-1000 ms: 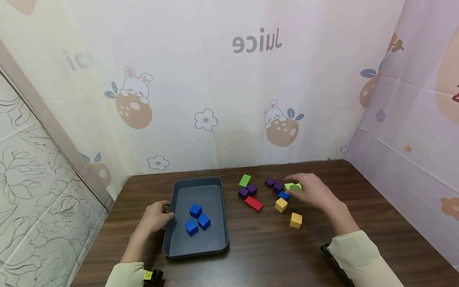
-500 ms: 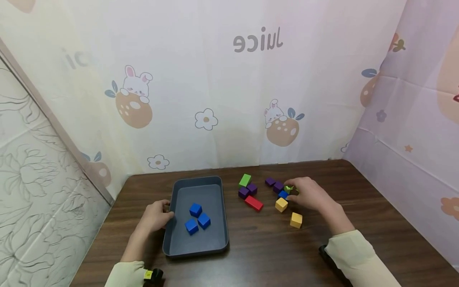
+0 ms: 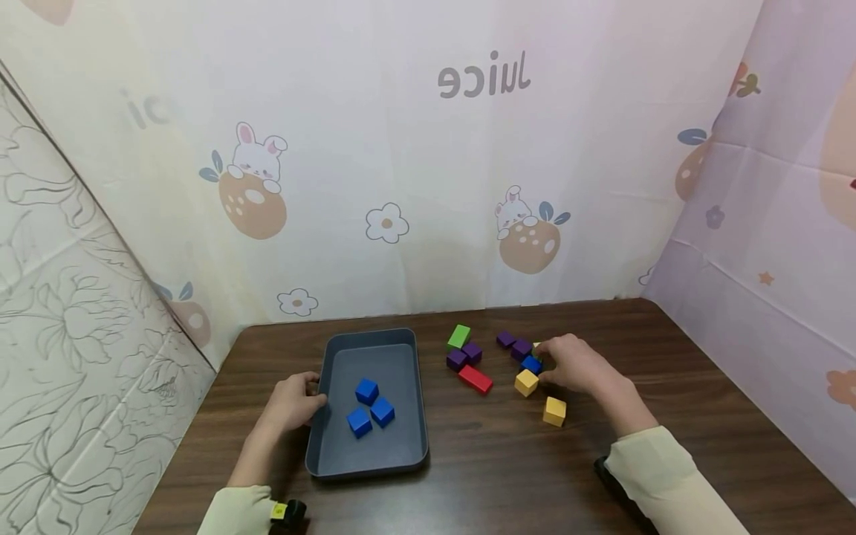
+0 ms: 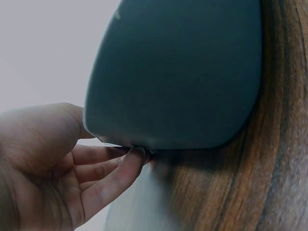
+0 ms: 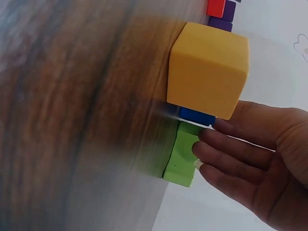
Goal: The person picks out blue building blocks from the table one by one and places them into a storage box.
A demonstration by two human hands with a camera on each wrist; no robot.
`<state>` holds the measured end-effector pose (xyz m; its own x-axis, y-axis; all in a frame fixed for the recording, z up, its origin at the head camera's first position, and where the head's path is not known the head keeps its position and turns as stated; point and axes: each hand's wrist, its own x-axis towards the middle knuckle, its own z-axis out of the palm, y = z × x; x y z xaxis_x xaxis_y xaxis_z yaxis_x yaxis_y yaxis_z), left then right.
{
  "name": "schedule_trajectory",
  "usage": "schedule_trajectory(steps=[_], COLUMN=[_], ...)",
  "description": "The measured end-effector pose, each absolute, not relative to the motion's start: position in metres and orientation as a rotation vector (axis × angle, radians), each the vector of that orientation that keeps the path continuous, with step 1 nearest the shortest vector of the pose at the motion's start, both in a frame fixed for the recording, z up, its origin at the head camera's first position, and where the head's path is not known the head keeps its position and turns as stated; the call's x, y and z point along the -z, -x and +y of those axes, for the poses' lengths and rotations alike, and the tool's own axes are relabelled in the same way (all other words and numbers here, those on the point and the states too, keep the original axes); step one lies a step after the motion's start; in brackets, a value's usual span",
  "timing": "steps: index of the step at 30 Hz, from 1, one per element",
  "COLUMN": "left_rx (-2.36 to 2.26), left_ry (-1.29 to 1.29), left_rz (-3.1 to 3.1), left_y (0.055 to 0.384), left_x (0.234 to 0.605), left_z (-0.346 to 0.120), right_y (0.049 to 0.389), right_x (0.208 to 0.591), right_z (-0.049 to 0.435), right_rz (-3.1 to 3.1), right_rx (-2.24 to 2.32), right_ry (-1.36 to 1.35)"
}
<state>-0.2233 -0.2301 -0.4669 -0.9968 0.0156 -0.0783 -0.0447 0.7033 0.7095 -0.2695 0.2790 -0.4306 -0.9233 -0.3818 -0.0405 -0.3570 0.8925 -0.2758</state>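
Observation:
In the head view my left hand holds the left wall of a dark grey tray, thumb at the rim and fingers outside; the left wrist view shows the fingers against the tray's outer side. Three blue cubes lie inside the tray. My right hand is at another blue block, fingers extended around its right side; whether they touch it is unclear. A yellow cube hides most of that block and the thumb tip in the right wrist view. A light green curved block lies beside the fingers.
Two purple blocks sit behind the blue block. Further left are a green block, two more purple cubes and a red bar. A second yellow cube stands nearer on the wooden table. A printed curtain hangs behind.
My right hand has shifted slightly from over the light green block down toward the blue block, covering more of the green one. The left hand and the tray have stayed put.

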Motion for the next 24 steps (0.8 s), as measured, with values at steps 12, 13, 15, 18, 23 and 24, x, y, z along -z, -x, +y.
schedule_trajectory(steps=[12, 13, 15, 18, 23, 24], left_rx=[-1.182, -1.181, -1.180, -1.176, -1.178, -1.178], left_ry=[0.023, 0.022, 0.022, 0.022, 0.020, 0.020], left_rz=[2.827, 2.828, 2.830, 2.830, 2.832, 2.833], left_y=[0.225, 0.225, 0.224, 0.224, 0.222, 0.222], left_x=[0.468, 0.468, 0.468, 0.468, 0.468, 0.468], left_z=[-0.231, -0.231, -0.231, -0.230, -0.230, -0.230], right_y=[0.274, 0.274, 0.274, 0.275, 0.276, 0.277], right_x=[0.430, 0.430, 0.429, 0.428, 0.429, 0.429], right_z=[0.275, 0.274, 0.273, 0.271, 0.268, 0.268], right_rz=[2.942, 2.943, 2.947, 2.952, 2.956, 2.958], right_rx=[0.381, 0.377, 0.369, 0.362, 0.343, 0.340], right_ry=[0.549, 0.551, 0.553, 0.573, 0.605, 0.603])
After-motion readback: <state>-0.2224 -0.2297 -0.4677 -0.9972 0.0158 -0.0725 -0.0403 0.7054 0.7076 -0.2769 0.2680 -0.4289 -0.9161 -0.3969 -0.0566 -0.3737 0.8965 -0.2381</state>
